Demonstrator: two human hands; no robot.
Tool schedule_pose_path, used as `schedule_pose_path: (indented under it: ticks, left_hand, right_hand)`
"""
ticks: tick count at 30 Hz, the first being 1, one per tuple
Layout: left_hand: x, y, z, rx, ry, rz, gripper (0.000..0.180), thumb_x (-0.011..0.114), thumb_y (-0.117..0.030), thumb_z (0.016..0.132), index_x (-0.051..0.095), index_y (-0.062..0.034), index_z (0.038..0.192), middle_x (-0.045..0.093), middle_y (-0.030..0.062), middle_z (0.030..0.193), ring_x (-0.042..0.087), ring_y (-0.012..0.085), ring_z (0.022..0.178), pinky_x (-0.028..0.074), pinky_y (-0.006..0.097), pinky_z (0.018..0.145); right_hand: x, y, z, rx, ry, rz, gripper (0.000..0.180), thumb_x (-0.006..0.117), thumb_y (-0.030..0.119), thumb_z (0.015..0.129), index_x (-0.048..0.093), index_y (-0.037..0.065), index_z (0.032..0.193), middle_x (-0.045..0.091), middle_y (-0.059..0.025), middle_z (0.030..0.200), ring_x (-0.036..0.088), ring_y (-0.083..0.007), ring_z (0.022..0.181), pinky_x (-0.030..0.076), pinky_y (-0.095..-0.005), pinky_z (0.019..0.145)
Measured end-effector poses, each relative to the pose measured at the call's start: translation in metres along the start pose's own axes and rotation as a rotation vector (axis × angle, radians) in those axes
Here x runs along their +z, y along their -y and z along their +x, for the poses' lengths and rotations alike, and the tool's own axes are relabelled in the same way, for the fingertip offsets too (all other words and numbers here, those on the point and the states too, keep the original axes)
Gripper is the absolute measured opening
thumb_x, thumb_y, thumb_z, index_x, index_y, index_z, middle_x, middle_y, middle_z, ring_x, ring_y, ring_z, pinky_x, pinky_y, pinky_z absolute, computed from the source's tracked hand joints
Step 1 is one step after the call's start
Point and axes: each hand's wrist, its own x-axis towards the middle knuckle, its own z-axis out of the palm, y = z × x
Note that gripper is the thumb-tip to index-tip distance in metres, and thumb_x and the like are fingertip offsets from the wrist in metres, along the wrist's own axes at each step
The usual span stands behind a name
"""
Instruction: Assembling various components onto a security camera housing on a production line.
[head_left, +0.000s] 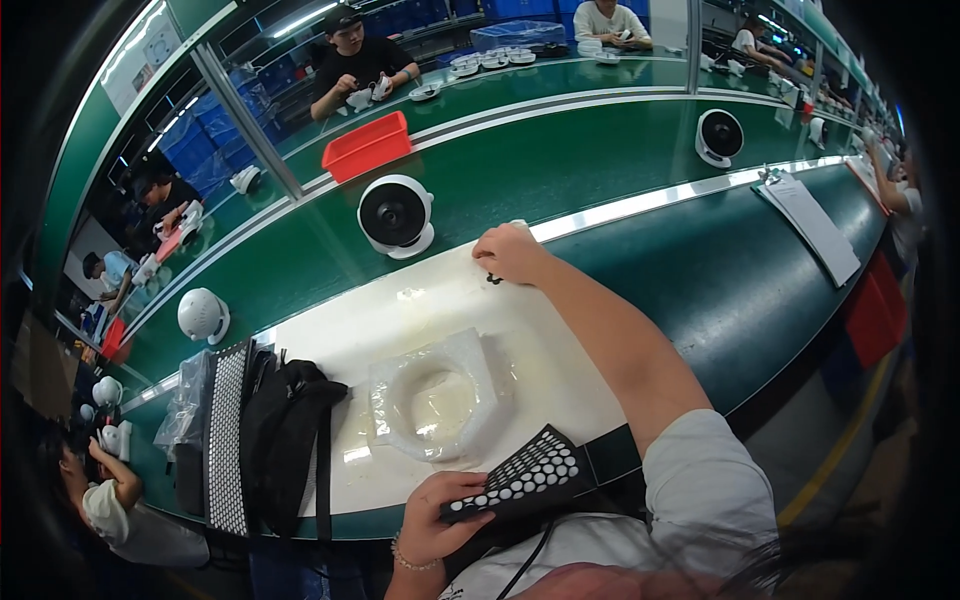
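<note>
My left hand [440,512], with a beaded bracelet at its wrist, grips the left end of a black sheet [535,470] covered in rows of white round dots. The sheet hangs over the near edge of the bench. My right arm stretches far forward. My right hand [512,254] rests at the far edge of the white mat [590,370] with its fingers curled down. A small black bit shows under the fingers, too small to name. Between my hands lies a white octagonal ring [380,405], its surface shiny like clear film, with a round hollow in the middle.
Black dotted sheets [230,440] and black fabric [290,420] lie on the left. Beyond the bench, a green belt carries white fans [395,215] with black fronts and a red bin [367,146]. A clipboard [810,225] lies at right. Several people work across and beside the belt.
</note>
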Motion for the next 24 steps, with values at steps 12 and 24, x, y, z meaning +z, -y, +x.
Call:
schedule_pose_path:
  ticks: [12, 24]
  left_hand:
    - [0.0018, 0.0007, 0.0005, 0.021, 0.002, 0.011, 0.038, 0.074, 0.003, 0.054, 0.059, -0.0002, 0.088, 0.061, 0.0143, 0.100, 0.060, 0.0243, 0.088, 0.047, 0.031, 0.076]
    - [0.0009, 0.0019, -0.0003, 0.029, 0.004, 0.032, 0.037, 0.075, 0.003, 0.054, 0.059, -0.0001, 0.088, 0.062, 0.0142, 0.099, 0.060, 0.0245, 0.087, 0.047, 0.031, 0.076]
  right_hand:
    - [-0.0015, -0.0010, -0.0015, 0.029, 0.020, -0.017, 0.018, 0.054, 0.021, 0.074, 0.069, 0.017, 0.083, 0.064, -0.0043, 0.091, 0.059, -0.0247, 0.087, 0.046, -0.0371, 0.074]
    - [-0.0037, 0.0029, -0.0021, 0.039, 0.034, -0.017, 0.019, 0.054, 0.019, 0.073, 0.068, 0.016, 0.085, 0.063, -0.0051, 0.093, 0.058, -0.0250, 0.089, 0.046, -0.0370, 0.078]
